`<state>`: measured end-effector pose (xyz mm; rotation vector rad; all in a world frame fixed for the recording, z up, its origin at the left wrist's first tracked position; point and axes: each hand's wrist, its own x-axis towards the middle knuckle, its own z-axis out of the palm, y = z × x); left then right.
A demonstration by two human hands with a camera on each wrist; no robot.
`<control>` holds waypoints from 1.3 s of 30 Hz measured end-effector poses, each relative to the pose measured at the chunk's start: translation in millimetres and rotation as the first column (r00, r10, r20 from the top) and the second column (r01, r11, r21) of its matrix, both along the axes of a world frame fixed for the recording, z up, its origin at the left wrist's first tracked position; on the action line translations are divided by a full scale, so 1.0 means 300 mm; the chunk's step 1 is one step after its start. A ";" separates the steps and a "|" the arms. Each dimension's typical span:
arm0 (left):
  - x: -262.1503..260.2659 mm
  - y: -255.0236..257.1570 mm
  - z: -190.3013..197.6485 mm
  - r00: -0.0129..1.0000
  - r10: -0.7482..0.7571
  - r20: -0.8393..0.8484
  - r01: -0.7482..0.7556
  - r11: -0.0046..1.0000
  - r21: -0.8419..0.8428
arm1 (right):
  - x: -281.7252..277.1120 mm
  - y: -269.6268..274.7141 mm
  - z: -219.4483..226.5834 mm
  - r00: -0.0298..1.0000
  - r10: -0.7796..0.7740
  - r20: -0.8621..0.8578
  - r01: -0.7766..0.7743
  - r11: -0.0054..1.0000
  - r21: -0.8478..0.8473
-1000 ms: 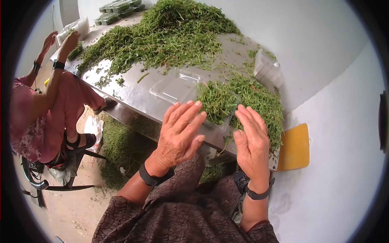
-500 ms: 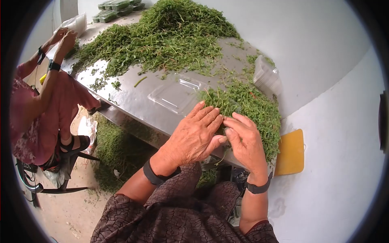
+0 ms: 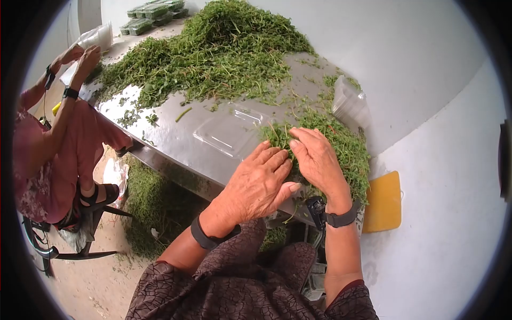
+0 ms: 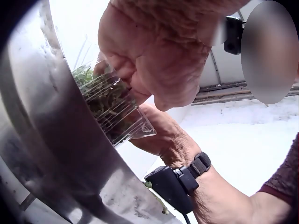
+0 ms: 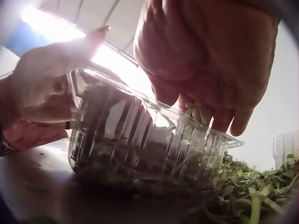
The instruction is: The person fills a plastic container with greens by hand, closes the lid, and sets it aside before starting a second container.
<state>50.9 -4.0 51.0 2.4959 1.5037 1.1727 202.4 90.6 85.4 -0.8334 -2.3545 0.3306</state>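
Note:
A clear plastic box [image 5: 154,135] full of green sprigs sits at the table's near edge, its hinged lid [image 3: 226,130] lying flat to the left. My left hand [image 3: 258,178] rests its fingers at the box's near left side, thumb apart. Over the greens reaches my right hand [image 3: 319,160], fingers slightly bent; in the right wrist view its fingertips [image 5: 229,122] dip past the rim onto the sprigs. Loose greens [image 3: 344,149] lie right of the box. Both hands hide much of the box in the head view.
A large heap of greens [image 3: 229,48] covers the table's far side, with packed boxes [image 3: 152,13] behind. Nested empty boxes [image 3: 351,104] stand at right, near a yellow board [image 3: 383,202]. Another person [image 3: 58,133] sits at left. More greens [image 3: 146,213] lie below the table.
Both hands came down from above to the box and closer together. Since half a second ago, my right hand has moved forward over the greens.

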 end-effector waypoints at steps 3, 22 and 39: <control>0.000 0.004 -0.011 1.000 -0.002 0.018 0.002 1.000 0.024 | -0.008 -0.002 -0.007 0.998 0.027 0.053 -0.028 0.999 0.019; -0.012 -0.013 0.002 0.994 0.026 0.110 -0.044 0.986 0.159 | 0.004 0.081 -0.020 0.991 -0.130 -0.041 0.128 0.991 -0.044; -0.007 0.024 -0.005 0.995 0.074 0.061 -0.079 0.995 0.067 | 0.002 0.068 -0.058 0.987 -0.016 0.160 0.008 0.999 0.049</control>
